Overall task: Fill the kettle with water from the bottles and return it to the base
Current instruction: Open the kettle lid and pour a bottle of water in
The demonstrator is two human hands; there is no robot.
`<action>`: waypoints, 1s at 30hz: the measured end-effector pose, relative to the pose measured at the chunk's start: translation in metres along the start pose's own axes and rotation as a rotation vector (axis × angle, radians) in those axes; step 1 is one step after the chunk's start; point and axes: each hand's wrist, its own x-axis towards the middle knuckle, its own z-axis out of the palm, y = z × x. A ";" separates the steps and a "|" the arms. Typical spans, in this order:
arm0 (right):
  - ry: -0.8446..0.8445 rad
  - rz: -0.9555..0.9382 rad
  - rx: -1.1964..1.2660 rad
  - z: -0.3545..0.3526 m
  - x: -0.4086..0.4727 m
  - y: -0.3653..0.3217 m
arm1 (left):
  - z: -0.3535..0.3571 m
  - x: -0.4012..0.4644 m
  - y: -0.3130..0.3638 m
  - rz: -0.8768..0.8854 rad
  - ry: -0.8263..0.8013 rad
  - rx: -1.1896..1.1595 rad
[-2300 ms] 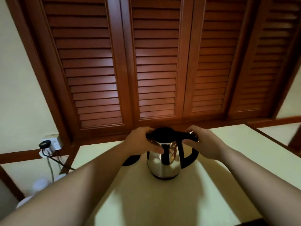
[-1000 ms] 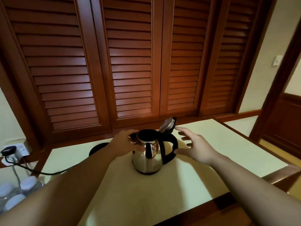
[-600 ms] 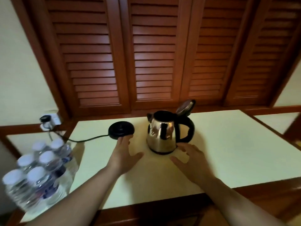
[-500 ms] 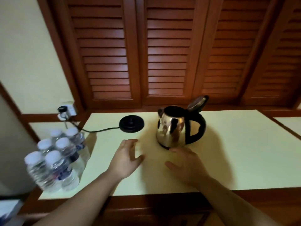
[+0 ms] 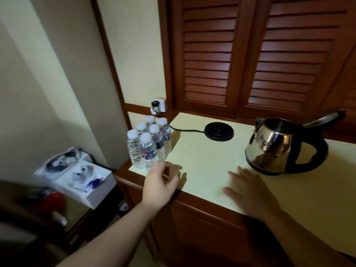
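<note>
A steel kettle (image 5: 273, 145) with a black handle stands on the pale counter (image 5: 202, 162) at the right, its lid tipped open. Its round black base (image 5: 219, 131) lies to its left, empty, with a cord running to a wall socket (image 5: 158, 105). Several clear water bottles (image 5: 148, 143) with white caps stand packed together at the counter's left end. My left hand (image 5: 160, 185) hovers just in front of the bottles, fingers loosely curled, holding nothing. My right hand (image 5: 250, 193) is spread flat over the counter, just in front of the kettle, empty.
Dark louvred wooden doors (image 5: 250, 60) rise behind the counter. Below the counter's left end sits a white box (image 5: 77, 176) with pictures on it, among blurred red and dark items. The counter's front edge has a wooden cabinet (image 5: 202, 228) under it.
Both hands let go of the kettle after its lid was opened. The view swung left, bringing the bottles in. My left hand moved left toward the bottles; my right hand pulled back from the kettle.
</note>
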 end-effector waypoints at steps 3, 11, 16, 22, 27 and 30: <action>0.003 0.003 0.017 -0.002 0.000 -0.001 | -0.009 -0.002 0.000 -0.184 0.185 -0.093; 0.062 0.018 0.015 -0.002 -0.003 0.001 | -0.009 0.029 -0.007 -0.468 0.274 -0.031; 0.080 0.023 0.066 -0.003 -0.004 0.002 | 0.006 0.031 0.001 -0.426 0.260 -0.026; 0.036 0.136 0.327 -0.028 -0.003 0.001 | 0.031 0.024 0.019 -0.215 -0.137 -0.170; 0.348 0.086 0.482 -0.078 0.012 -0.021 | 0.057 0.030 0.039 -0.149 -0.347 -0.403; 0.351 0.015 0.494 -0.101 0.023 -0.045 | 0.076 0.035 0.045 -0.122 -0.399 -0.459</action>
